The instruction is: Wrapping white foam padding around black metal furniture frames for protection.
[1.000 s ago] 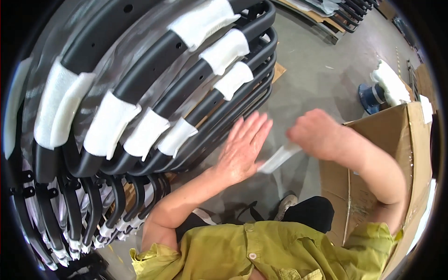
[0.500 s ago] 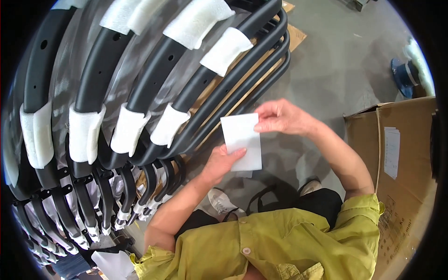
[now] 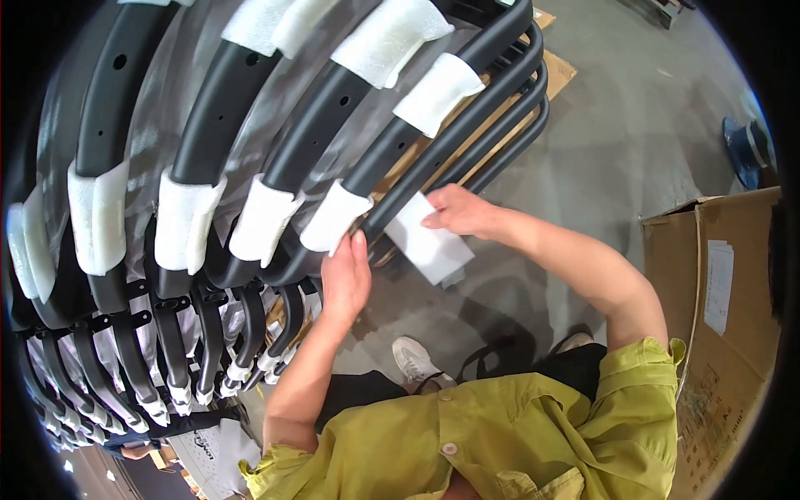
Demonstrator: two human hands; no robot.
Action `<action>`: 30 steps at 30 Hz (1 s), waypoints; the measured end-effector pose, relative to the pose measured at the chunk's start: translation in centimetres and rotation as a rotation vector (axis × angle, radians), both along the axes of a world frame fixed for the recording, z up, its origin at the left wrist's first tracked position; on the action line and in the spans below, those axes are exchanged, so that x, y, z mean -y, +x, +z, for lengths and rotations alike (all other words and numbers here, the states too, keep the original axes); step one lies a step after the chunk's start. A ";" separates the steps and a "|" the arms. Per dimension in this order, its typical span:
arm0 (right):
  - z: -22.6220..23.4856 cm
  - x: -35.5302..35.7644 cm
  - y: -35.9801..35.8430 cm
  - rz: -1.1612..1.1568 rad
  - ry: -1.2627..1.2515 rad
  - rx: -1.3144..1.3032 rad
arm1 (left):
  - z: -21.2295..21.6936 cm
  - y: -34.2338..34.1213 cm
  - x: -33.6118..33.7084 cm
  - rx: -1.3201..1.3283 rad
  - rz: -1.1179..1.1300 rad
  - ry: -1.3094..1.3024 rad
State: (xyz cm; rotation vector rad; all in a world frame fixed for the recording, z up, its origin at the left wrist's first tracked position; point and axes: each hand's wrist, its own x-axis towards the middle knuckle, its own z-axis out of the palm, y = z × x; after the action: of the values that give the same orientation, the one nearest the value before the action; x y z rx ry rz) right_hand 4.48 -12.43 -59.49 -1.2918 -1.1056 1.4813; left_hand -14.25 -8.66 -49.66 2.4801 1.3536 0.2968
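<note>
My right hand (image 3: 463, 212) is closed on the edge of a white foam sheet (image 3: 429, 242), which hangs tilted beside a bent black tube (image 3: 417, 179). Stretched upward, the fingers of my left hand (image 3: 345, 275) touch the lower bend of the tubes, next to a white foam wrap (image 3: 336, 218). Nothing shows held in that hand, though its fingertips are partly hidden. More white foam wraps (image 3: 263, 223) sit around the neighbouring black tubes, at their lower bends and higher up.
Clear plastic film (image 3: 154, 125) lies between the tubes. A large cardboard box (image 3: 667, 250) stands at the right, with a blue spool-shaped thing (image 3: 744, 150) beyond it. Lower black tubes (image 3: 171, 333) fill the left. Another person's hand (image 3: 137, 451) shows at the lower left.
My left hand has let go of the foam sheet and moved left to the tubes. The right hand has carried the sheet, now tilted, closer to the tubes.
</note>
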 end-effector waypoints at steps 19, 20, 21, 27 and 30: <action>-1.7 1.4 -6.3 -0.277 -0.182 -0.618 | -3.1 -1.7 -1.0 0.232 -0.147 0.486; -1.6 1.1 -6.3 -0.267 -0.186 -0.621 | -3.2 -1.9 -0.8 0.218 -0.153 0.519; -1.5 0.8 -6.3 -0.263 -0.165 -0.646 | -3.1 -2.0 -0.7 0.211 -0.146 0.519; -1.2 -0.6 -6.5 -0.281 -0.118 -0.696 | -1.9 -3.5 -0.8 0.163 -0.458 0.459; -0.9 -0.5 -6.4 -0.304 -0.067 -0.705 | -1.6 -3.4 -1.9 0.062 -0.618 0.521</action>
State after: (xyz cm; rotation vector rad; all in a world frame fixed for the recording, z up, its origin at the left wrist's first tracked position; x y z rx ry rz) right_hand -1.94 -11.93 -60.38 -0.8162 -0.3833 1.5598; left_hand -17.68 -6.76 -51.23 3.1178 0.4590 0.6283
